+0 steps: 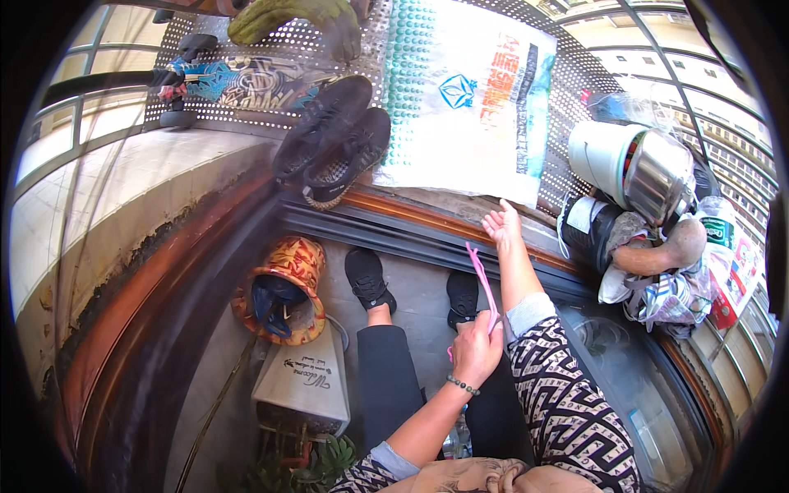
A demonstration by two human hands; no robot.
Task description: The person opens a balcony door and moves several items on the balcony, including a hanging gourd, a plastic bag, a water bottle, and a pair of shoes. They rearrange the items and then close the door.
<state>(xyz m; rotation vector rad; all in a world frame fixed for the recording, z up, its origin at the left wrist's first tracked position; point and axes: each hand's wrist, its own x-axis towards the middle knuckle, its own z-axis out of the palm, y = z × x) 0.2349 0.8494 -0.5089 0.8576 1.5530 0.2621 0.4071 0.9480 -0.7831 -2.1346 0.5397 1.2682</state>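
My left hand (478, 347), with a beaded bracelet at the wrist, is closed round a pink cord (482, 277) whose loose ends stick up past the fingers. My right hand (502, 223) is reached forward over the window track, its fingers partly curled and nothing seen in them. Just beyond it lies the near edge of a white printed plastic sack (468, 117), spread flat over a green studded mat (407, 80) on a perforated metal shelf. A pair of black shoes (336, 138) rests to the left of the sack.
A green gourd (296, 21) and a graffiti-patterned scooter deck (253, 80) lie at the back left. At the right stand a white bucket (598, 157), a metal pot (656, 175), a shoe (588, 228) and a tan gourd (666, 249). An orange patterned bin (317, 256) is by my feet.
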